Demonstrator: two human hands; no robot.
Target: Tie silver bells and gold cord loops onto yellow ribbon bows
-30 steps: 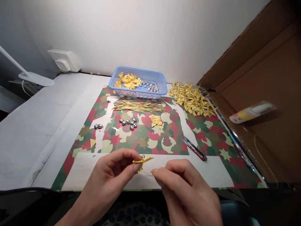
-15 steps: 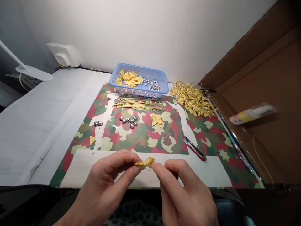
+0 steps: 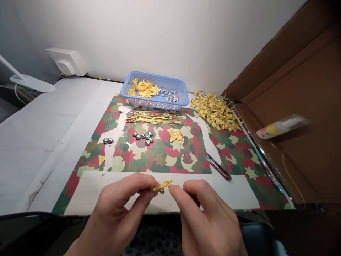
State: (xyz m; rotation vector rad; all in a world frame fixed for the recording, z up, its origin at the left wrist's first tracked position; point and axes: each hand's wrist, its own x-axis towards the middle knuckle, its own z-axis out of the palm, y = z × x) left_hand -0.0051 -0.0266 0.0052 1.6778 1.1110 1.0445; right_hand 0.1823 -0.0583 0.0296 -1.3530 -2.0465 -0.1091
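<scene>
Between the thumb and forefinger of my left hand point(image 3: 128, 209) is a small yellow ribbon bow point(image 3: 165, 184). A silver bell point(image 3: 162, 191) hangs just below the bow. My right hand point(image 3: 207, 217) is closed, its forefinger tip close to the bow's right loop with a slight gap between. What its fingers hold, if anything, is hidden. Beyond my hands lie several loose silver bells point(image 3: 143, 137), a smaller group of bells point(image 3: 108, 140) to the left, and a few yellow bows point(image 3: 176, 136). Gold cords point(image 3: 154, 118) lie in a bundle behind them.
A blue basket point(image 3: 183, 93) with bows and bells stands at the back. To its right is a heap of bows with cords point(image 3: 218, 110). Thread snips point(image 3: 217, 166) lie right of centre. A cardboard wall point(image 3: 293, 81) borders the right side, with a bottle point(image 3: 279, 128) near it.
My right fingertips have come off the bow's right side. The bow has tilted in my left fingers, and its bell now shows underneath. The view has shifted slightly.
</scene>
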